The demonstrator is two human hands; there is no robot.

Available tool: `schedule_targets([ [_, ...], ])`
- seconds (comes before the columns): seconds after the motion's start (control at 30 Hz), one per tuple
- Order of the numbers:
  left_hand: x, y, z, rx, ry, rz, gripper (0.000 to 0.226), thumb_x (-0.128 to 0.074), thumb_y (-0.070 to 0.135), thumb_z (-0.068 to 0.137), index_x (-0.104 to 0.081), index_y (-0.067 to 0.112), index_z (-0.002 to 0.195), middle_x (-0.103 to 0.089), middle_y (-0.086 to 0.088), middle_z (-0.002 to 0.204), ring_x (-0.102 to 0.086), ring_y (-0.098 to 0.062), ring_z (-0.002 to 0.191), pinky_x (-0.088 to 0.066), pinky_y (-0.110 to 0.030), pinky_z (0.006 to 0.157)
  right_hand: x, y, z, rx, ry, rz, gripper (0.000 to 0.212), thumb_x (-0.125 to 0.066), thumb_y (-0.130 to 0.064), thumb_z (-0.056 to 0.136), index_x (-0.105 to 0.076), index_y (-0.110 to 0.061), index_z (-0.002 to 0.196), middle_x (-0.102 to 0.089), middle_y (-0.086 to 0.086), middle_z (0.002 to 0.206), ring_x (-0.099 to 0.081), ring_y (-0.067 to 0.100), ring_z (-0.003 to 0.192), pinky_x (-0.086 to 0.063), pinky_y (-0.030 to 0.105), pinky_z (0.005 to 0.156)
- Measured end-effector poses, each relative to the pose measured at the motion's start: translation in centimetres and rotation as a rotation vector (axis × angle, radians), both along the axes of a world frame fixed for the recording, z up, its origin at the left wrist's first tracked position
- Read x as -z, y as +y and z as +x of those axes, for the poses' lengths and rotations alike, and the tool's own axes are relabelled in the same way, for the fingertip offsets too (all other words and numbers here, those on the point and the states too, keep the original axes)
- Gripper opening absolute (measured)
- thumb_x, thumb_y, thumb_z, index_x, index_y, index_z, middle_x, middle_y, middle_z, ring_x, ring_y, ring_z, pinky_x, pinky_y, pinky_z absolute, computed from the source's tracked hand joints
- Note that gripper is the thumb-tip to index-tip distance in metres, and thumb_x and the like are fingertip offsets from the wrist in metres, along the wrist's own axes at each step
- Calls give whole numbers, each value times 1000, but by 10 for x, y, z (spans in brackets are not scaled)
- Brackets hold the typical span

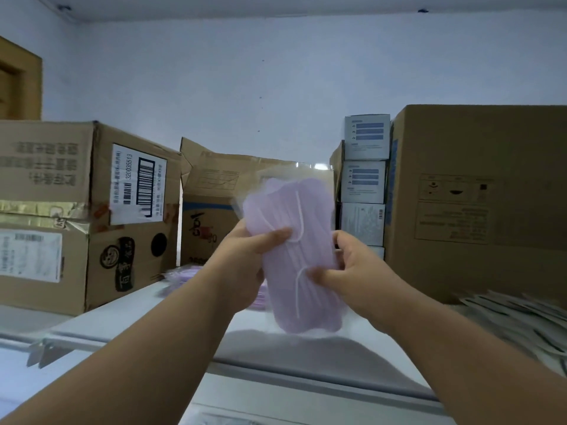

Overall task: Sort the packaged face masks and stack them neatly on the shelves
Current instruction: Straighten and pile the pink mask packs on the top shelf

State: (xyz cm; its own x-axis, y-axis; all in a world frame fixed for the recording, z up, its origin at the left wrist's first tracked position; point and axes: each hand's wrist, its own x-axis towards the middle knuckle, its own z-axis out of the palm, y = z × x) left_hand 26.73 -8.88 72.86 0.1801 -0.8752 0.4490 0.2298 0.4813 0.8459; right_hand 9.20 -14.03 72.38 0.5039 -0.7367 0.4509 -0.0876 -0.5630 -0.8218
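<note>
Two stacked cardboard cartons (86,210) stand at far left on the white shelf (129,314), the upper one bearing a barcode label (138,182). Beside them we note an open carton (211,197), with a blurred pile of purple mask packs (184,275) lying at its foot. Our left hand (245,256) grips the clear-bagged pack of purple face masks (294,253) from the left, thumb across its front; our right hand (352,271) pinches its right edge. The pack is held upright above the shelf. Farther right stand stacked blue-and-white boxes (365,179), then a large carton (478,197).
</note>
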Motion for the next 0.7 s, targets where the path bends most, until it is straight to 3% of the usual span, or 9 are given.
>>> schedule_targets([
  [0.1, -2, 3, 15, -17, -177, 22, 63, -81, 15, 80, -51, 14, 135, -70, -18, 117, -70, -36, 105, -56, -55, 92, -4, 5, 24, -40, -265, 191, 32, -73, -5, 86, -63, -15, 115, -75, 6, 104, -73, 25, 93, -60, 47, 83],
  [0.2, 3, 9, 36, -87, -148, 94, 84, -89, 30, 67, -45, 18, 138, -67, -16, 122, -71, -34, 105, -56, -53, 93, -9, 6, 45, -24, -613, 365, 23, -70, -3, 86, -66, -11, 107, -75, 12, 100, -72, 33, 92, -58, 54, 82],
  [0.3, 17, 15, 51, -46, 56, 120, 69, -81, 25, 69, -54, 10, 131, -66, -18, 123, -71, -34, 105, -59, -42, 84, -6, 10, 66, -37, -785, 499, 23, -68, -3, 87, -66, -11, 109, -76, 10, 100, -72, 32, 90, -58, 54, 79],
  [0.4, 23, 18, 53, -49, 166, 172, 39, -73, 14, 83, -63, 9, 120, -69, -18, 114, -71, -36, 96, -60, -41, 67, 7, 15, 82, -15, -771, 584, 33, -70, -1, 84, -64, -10, 115, -76, 12, 99, -74, 32, 87, -60, 50, 75],
  [0.53, 16, 20, 80, -259, -138, 176, 17, -74, 9, 84, -69, 16, 99, -69, -11, 107, -70, -36, 95, -61, -53, 79, 9, 3, 61, 185, -762, 563, 72, -84, -11, 65, -55, -12, 131, -74, 14, 105, -75, 29, 87, -60, 41, 76],
  [0.63, 9, 24, 108, -234, -395, 140, 12, -77, 7, 80, -73, 17, 84, -71, -12, 102, -71, -34, 91, -61, -53, 77, 8, -1, 29, 356, -484, 465, 123, -93, -26, 40, -35, -21, 148, -64, 12, 123, -67, 33, 106, -52, 51, 97],
  [0.7, 7, 26, 117, -162, -488, 140, 14, -78, 4, 74, -73, 14, 83, -73, -12, 94, -72, -31, 83, -62, -44, 72, 12, 1, 16, 353, -253, 387, 120, -95, -26, 41, -37, -22, 147, -60, 9, 128, -61, 31, 114, -45, 47, 103],
])
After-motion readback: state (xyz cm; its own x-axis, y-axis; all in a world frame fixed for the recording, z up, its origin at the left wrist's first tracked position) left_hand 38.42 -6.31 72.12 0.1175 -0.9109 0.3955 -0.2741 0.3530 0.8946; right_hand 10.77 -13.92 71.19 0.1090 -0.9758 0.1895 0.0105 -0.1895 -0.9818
